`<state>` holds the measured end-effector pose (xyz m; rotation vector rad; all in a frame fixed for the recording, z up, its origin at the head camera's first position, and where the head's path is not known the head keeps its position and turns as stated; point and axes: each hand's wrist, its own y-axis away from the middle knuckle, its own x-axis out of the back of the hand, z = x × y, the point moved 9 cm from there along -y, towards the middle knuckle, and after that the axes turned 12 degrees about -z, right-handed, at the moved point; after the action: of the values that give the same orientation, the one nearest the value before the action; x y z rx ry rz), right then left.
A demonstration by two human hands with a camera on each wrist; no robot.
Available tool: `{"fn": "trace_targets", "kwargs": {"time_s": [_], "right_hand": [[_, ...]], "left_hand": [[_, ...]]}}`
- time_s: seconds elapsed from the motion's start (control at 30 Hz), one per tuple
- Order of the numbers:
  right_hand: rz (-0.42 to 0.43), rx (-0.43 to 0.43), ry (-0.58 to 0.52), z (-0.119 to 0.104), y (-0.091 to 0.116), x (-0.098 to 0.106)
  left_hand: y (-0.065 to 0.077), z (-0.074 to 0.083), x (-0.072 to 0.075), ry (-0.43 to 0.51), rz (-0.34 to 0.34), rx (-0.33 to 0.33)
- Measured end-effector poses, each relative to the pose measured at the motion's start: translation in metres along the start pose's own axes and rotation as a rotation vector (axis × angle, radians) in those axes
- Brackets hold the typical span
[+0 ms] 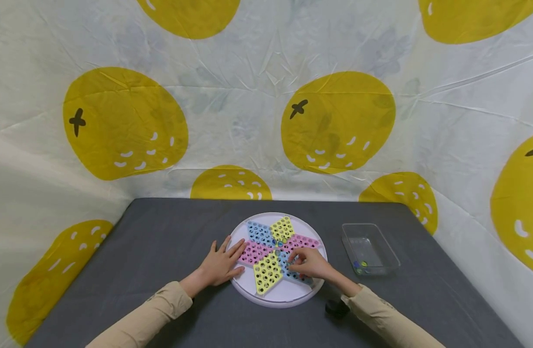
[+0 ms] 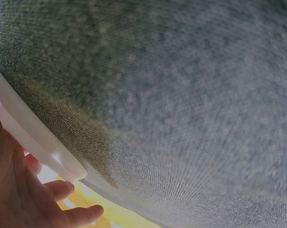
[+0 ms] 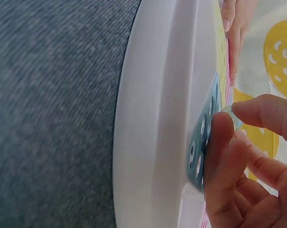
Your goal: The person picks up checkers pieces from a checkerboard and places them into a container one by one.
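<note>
A round white Chinese checkers board [image 1: 288,302] lies on the table, its star made of pink, yellow and blue perforated sections. My left hand [image 1: 218,265] rests on the board's left edge with fingers spread; in the left wrist view, fingers of the left hand [image 2: 34,194] reach past the white rim [image 2: 43,142]. Over the near right blue section [image 3: 196,156], my right hand [image 1: 311,264] pinches a clear greenish marble [image 3: 234,117] between thumb and index finger. A few marbles [image 1: 280,243] sit in holes near the star's middle.
A clear plastic box [image 1: 371,246] stands right of the board, with several blue and green marbles [image 1: 360,265] in its near left corner. A small black object [image 1: 336,308] lies by the right sleeve. Dark grey cloth [image 1: 179,232] covers the table; a printed curtain hangs behind.
</note>
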<state>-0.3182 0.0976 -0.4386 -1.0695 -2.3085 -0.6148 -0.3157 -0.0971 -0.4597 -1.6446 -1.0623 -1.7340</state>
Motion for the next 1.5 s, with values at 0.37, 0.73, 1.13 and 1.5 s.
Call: {"fn": "trace_targets", "kwargs": {"time_s": [0.37,0.73,1.13,1.5], "right_hand": [[0.001,-0.042,-0.04,0.013,0.009,0.01],[-0.003,-0.023,-0.013,0.019,0.018,0.016],[0.034,-0.03,0.05,0.023,0.033,0.026],[0.056,-0.071,0.043,0.034,0.045,0.039]], "left_hand": [[-0.002,-0.001,-0.002,0.023,-0.012,0.007],[-0.001,-0.001,0.0,0.014,-0.003,0.005],[-0.001,0.0,-0.001,0.013,-0.018,0.002],[0.0,-0.001,-0.001,0.029,-0.029,0.006]]}}
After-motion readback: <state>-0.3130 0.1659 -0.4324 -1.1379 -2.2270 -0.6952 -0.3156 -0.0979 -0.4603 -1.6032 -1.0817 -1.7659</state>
